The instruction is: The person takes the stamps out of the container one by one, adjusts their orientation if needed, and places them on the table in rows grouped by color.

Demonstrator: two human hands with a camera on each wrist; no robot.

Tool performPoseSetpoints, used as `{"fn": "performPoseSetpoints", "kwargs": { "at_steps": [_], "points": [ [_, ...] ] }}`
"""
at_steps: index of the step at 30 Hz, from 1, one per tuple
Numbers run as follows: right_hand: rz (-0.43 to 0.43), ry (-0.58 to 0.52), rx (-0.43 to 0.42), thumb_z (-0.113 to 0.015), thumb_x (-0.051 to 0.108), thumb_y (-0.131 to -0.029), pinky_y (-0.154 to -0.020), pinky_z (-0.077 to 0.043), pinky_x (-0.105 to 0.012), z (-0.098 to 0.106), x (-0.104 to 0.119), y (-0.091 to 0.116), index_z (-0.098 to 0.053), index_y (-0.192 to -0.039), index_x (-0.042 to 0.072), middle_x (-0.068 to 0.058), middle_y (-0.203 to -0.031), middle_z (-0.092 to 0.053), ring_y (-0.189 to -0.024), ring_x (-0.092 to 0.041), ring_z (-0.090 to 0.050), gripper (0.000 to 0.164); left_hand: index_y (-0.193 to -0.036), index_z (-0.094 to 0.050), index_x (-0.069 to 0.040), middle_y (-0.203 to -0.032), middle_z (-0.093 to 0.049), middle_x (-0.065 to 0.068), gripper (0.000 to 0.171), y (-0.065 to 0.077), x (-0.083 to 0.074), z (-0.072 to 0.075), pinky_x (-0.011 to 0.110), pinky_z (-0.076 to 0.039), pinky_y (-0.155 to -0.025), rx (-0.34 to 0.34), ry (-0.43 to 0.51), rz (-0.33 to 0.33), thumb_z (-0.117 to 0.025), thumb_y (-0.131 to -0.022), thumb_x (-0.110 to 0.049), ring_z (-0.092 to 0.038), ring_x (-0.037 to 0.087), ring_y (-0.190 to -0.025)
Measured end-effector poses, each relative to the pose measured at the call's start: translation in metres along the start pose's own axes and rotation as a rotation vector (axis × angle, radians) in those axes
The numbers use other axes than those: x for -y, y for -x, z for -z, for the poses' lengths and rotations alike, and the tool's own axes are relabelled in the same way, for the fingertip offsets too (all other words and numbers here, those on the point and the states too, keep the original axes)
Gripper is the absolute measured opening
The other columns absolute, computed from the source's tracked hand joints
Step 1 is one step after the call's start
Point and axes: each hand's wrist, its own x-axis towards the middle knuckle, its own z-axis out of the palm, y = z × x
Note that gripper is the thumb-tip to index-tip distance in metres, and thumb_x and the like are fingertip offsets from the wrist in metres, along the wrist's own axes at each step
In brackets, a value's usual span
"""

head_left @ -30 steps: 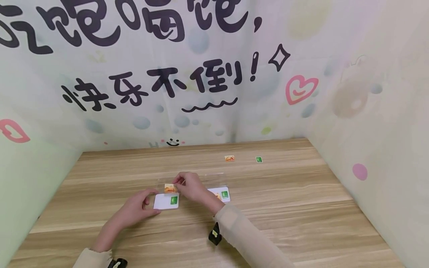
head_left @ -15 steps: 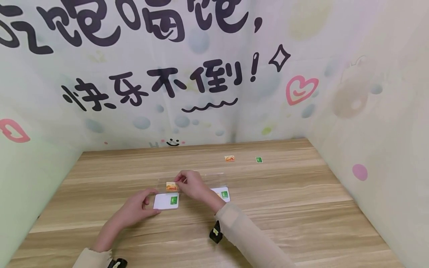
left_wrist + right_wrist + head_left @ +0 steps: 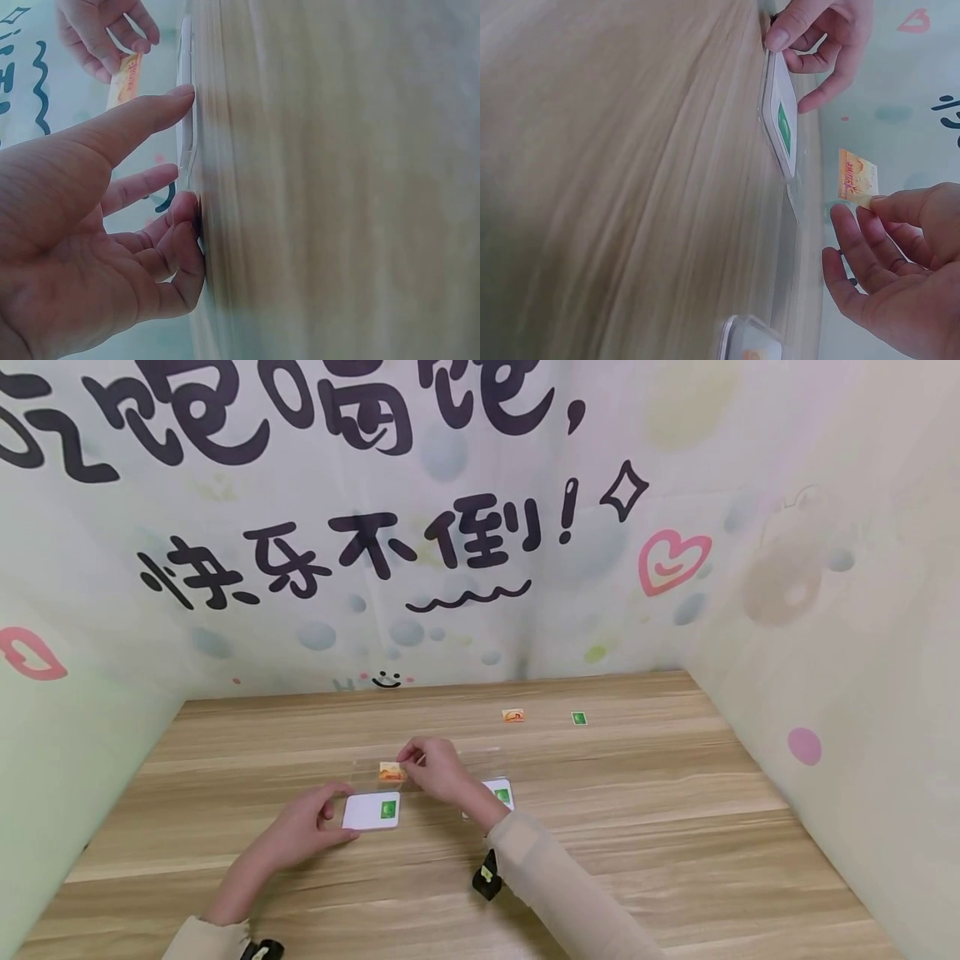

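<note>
A white flat case (image 3: pixel 362 811) with a green stamp (image 3: pixel 387 810) on its right side lies on the table, its clear lid (image 3: pixel 364 770) spread behind it. My left hand (image 3: pixel 296 822) holds this case by its left end, thumb at the near edge and index finger at the far edge. Between thumb and index finger, my right hand (image 3: pixel 438 770) pinches an orange-and-cream stamp (image 3: pixel 391 772) by its right edge. In the right wrist view that orange stamp (image 3: pixel 857 176) is raised above the table, beyond the case (image 3: pixel 780 112).
A second white case (image 3: pixel 501 795) with a green stamp sits to the right, partly behind my right forearm. Farther back on the wooden table (image 3: pixel 637 860) lie another orange stamp (image 3: pixel 513 716) and a small green stamp (image 3: pixel 579 718). A printed cloth wall (image 3: pixel 337 635) stands behind.
My right hand has shifted slightly right and back, taking the orange stamp off from over the case's far edge. The left hand and its case stay where they were.
</note>
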Motion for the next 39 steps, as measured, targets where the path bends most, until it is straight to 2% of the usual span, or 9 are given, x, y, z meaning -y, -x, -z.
{"fn": "performPoseSetpoints", "kwargs": {
  "at_steps": [11, 17, 31, 39],
  "points": [
    [0.016, 0.027, -0.022, -0.065, -0.002, -0.101, -0.065, -0.047, -0.018, 0.007, -0.001, -0.003, -0.072, -0.102, -0.003, -0.009, -0.09, -0.068, -0.074, -0.008, -0.056, 0.008, -0.13, -0.063, 0.001, -0.085, -0.049, 0.002, 0.057, 0.0, 0.001, 0.0, 0.025, -0.035, -0.062, 0.002, -0.009, 0.002, -0.091, -0.084, -0.02, -0.043, 0.012, -0.072],
    [-0.011, 0.044, -0.022, -0.064, 0.001, -0.103, -0.066, -0.048, -0.019, 0.012, -0.001, -0.003, -0.072, -0.105, -0.001, -0.007, -0.093, -0.067, -0.076, -0.009, -0.058, 0.008, -0.129, -0.063, 0.001, -0.085, -0.049, 0.001, 0.057, 0.0, 0.001, 0.0, 0.025, -0.035, -0.062, 0.006, -0.001, 0.0, -0.091, -0.084, -0.02, -0.042, 0.011, -0.071],
    [-0.013, 0.059, -0.049, -0.065, 0.002, -0.103, -0.065, -0.049, -0.02, 0.02, -0.007, -0.005, -0.072, -0.103, 0.0, -0.009, -0.095, -0.068, -0.078, -0.011, -0.057, 0.007, -0.129, -0.064, 0.001, -0.084, -0.049, 0.002, 0.057, 0.0, -0.001, 0.001, 0.024, -0.036, -0.061, 0.009, 0.015, -0.001, -0.091, -0.083, -0.018, -0.043, 0.012, -0.07],
    [-0.018, 0.085, -0.054, -0.064, 0.001, -0.103, -0.066, -0.049, -0.021, 0.032, -0.012, -0.009, -0.071, -0.104, -0.001, -0.011, -0.097, -0.068, -0.08, -0.013, -0.058, 0.008, -0.13, -0.063, 0.002, -0.084, -0.049, 0.002, 0.058, 0.0, -0.002, 0.002, 0.025, -0.036, -0.062, 0.02, 0.025, 0.011, -0.091, -0.084, -0.02, -0.043, 0.013, -0.071]
  ]
}}
